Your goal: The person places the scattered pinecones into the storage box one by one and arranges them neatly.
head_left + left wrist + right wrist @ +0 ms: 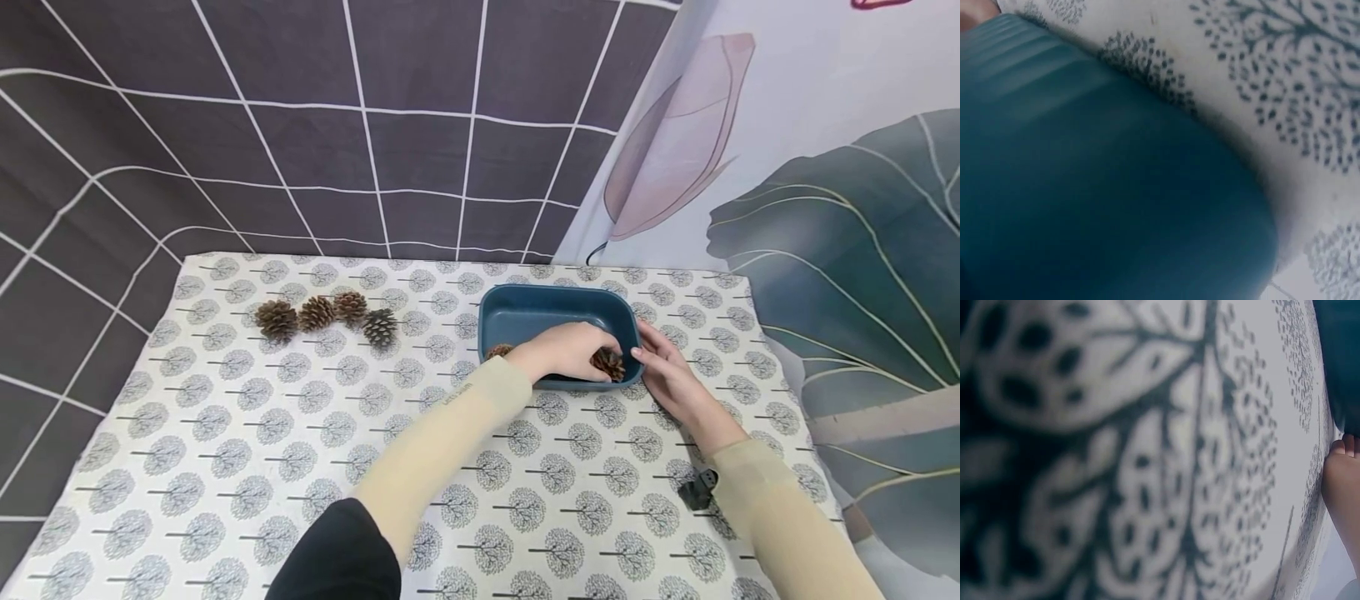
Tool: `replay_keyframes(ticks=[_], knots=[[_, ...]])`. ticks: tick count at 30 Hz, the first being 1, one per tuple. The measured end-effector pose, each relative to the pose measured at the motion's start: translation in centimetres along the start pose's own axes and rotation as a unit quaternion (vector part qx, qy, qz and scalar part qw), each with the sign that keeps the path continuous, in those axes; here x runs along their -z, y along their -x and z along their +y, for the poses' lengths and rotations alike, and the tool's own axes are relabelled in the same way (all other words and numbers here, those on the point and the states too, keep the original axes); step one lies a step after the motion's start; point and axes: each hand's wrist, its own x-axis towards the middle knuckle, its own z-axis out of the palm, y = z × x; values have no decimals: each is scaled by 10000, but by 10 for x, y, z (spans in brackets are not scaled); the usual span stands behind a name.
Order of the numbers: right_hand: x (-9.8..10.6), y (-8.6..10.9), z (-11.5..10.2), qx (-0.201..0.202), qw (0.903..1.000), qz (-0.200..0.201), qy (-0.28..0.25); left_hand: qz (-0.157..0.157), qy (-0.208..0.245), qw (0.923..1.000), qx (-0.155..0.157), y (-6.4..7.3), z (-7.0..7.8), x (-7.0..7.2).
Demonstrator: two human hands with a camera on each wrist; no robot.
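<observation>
A dark teal rectangular tub [558,293] stands on the patterned cloth. Reaching down into it, my left hand [572,350] has its fingers curled over a brown pine cone [609,365] near the right end. Another pine cone [498,351] lies in the tub's left end, partly hidden by my left arm. My right hand [671,377] touches the tub's right side from outside, thumb at the rim and fingers along the wall. The tub's outer wall [1104,162] fills much of the left wrist view. In the right wrist view, my right hand's fingers [1349,445] meet the tub.
Several pine cones sit in a loose row at the back left: one [276,321] at the left end, one [380,328] at the right. A tree-printed cloth [330,467] covers the table. A dark tiled-pattern wall [420,150] rises behind, with a printed curtain [847,275] at right.
</observation>
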Motion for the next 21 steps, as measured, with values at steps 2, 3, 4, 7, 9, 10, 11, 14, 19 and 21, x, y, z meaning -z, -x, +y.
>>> replay_keyframes(ticks=[2,3,4,7,9,10,11,14,19,21], knots=[[0,0,1,10,10000,-16,-66,15,-22,10000,-85,3,-1,3],[0,-1,1,22,9999,-20,-99,31,-37,9999,-132,5,-1,5],[-1,-1,2,33,9999,-24,-129,50,-54,9998,-173,6,-2,7],[-1,-1,2,48,9999,-12,-158,110,-79,9996,-231,14,-2,15],[-1,-1,2,31,9999,-2,-143,162,-72,9996,-229,20,-3,22],[-1,-1,2,7,9999,13,-123,194,-64,9996,-213,24,-4,26],[-1,0,2,-21,9999,27,-95,225,-68,9995,-204,27,-5,29],[-1,-1,0,-107,9999,66,-5,295,-111,9993,-201,38,-8,40],[0,-1,0,-129,9999,91,50,329,-349,9986,-210,54,-17,51],[0,-1,0,-126,9999,86,46,355,-438,9983,-173,61,-21,54]])
